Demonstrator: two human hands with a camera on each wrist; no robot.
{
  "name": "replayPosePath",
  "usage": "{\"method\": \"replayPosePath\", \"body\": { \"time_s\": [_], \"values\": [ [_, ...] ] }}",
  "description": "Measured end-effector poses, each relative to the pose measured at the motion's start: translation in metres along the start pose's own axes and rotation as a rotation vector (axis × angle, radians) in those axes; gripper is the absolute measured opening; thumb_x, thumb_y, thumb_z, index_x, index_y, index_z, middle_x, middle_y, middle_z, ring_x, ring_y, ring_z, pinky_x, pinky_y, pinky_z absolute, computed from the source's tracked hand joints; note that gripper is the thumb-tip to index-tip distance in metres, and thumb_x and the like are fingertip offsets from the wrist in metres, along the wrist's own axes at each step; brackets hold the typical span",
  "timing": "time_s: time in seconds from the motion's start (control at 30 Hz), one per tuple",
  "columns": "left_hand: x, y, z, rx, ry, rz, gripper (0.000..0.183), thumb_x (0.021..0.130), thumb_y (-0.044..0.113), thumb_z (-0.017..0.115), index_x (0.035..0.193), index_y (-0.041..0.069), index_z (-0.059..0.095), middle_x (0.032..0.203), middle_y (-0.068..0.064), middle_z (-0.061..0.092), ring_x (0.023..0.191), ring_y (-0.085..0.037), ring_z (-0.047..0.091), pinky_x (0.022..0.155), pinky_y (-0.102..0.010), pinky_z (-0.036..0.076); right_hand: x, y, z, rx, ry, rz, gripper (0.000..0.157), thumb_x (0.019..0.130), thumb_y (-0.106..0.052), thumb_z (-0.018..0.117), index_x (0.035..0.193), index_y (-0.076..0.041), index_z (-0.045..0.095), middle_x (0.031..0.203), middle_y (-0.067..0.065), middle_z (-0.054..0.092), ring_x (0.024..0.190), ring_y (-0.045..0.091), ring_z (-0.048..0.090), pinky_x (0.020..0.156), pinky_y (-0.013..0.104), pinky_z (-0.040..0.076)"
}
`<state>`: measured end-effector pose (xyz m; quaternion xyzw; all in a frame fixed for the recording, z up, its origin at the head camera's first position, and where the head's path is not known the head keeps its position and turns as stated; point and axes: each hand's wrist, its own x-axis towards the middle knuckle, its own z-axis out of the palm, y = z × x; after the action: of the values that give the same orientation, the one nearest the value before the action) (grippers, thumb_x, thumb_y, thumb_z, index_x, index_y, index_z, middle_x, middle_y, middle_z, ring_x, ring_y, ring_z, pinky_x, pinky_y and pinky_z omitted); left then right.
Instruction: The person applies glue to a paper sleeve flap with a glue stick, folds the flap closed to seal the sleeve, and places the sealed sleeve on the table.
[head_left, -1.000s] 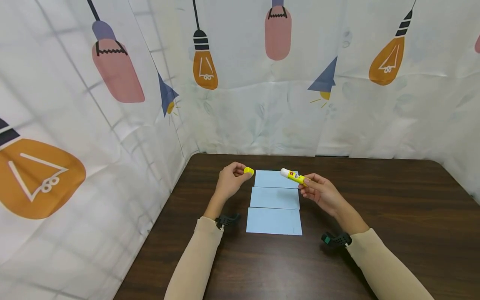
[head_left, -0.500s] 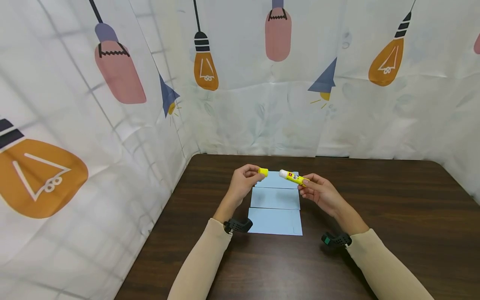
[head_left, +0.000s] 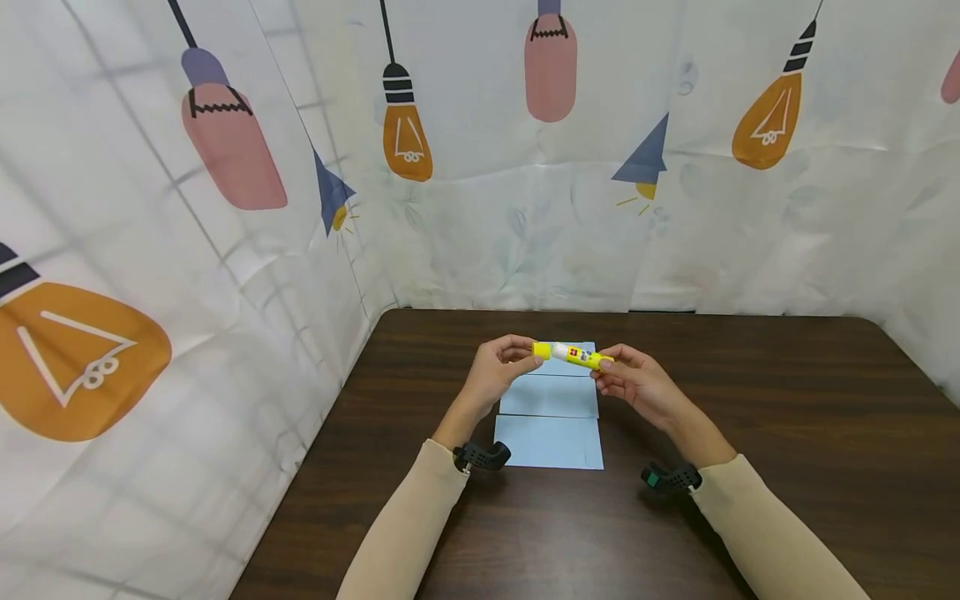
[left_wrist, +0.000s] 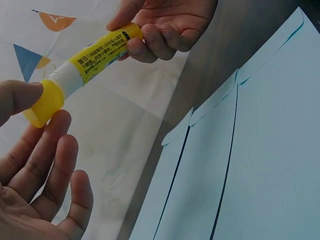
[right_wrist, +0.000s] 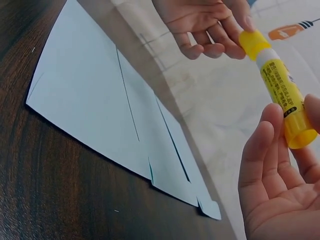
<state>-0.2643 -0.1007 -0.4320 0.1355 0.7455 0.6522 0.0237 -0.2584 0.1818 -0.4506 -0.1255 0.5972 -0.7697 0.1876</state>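
My left hand point(head_left: 495, 372) pinches a yellow cap point(left_wrist: 46, 104) between thumb and fingertips. With thumb and fingers, my right hand point(head_left: 643, 383) grips the yellow lower end of a glue stick point(head_left: 581, 357). In both wrist views the cap sits over the tip of the white end, in line with the tube, and part of the white section still shows. The glue stick lies nearly level, its printed label point(left_wrist: 102, 54) facing the left wrist camera. Both hands are held up above light blue paper point(head_left: 550, 442) on the table.
The blue paper lies as three sheets or panels in a column, with dark lines between them. Under it is a dark brown wooden table point(head_left: 787, 433). A white curtain point(head_left: 480, 242) printed with lamps hangs behind and to the left.
My left hand has moved right with the cap, from left of the paper onto the glue stick's white end. The right hand has stayed nearly still.
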Motion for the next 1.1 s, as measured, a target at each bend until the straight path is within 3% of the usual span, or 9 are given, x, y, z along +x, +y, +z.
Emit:
{"method": "replayPosePath", "body": {
  "time_s": [0.27, 0.73, 1.1],
  "values": [
    [0.0, 0.0003, 0.0034, 0.048, -0.02, -0.014, 0.033, 0.089, 0.015, 0.08, 0.119, 0.005, 0.072, 0.109, -0.017, 0.076, 0.092, -0.012, 0.063, 0.075, -0.025, 0.05, 0.0004, -0.0011, 0.0028, -0.065, 0.005, 0.013, 0.014, 0.103, -0.016, 0.063, 0.116, -0.012, 0.06, 0.098, 0.001, 0.073, 0.083, 0.012, 0.069, 0.082, 0.025, 0.06],
    [-0.0009, 0.0021, 0.0009, 0.185, -0.028, -0.026, 0.027, 0.086, 0.019, 0.083, 0.111, 0.009, 0.076, 0.102, -0.009, 0.078, 0.091, -0.015, 0.065, 0.072, -0.024, 0.051, -0.0001, -0.001, 0.0038, -0.194, 0.03, 0.02, 0.018, 0.102, -0.02, 0.065, 0.116, -0.01, 0.062, 0.098, 0.0, 0.072, 0.083, 0.013, 0.068, 0.081, 0.024, 0.059],
    [-0.0022, 0.0028, 0.0042, 0.179, -0.037, -0.05, 0.03, 0.087, 0.02, 0.083, 0.113, 0.009, 0.077, 0.105, -0.011, 0.078, 0.095, -0.014, 0.066, 0.076, -0.024, 0.052, -0.0006, -0.0011, 0.0032, -0.219, 0.061, 0.029, 0.018, 0.101, -0.02, 0.067, 0.115, -0.01, 0.062, 0.097, -0.001, 0.073, 0.083, 0.013, 0.068, 0.081, 0.024, 0.059]
  ]
}}
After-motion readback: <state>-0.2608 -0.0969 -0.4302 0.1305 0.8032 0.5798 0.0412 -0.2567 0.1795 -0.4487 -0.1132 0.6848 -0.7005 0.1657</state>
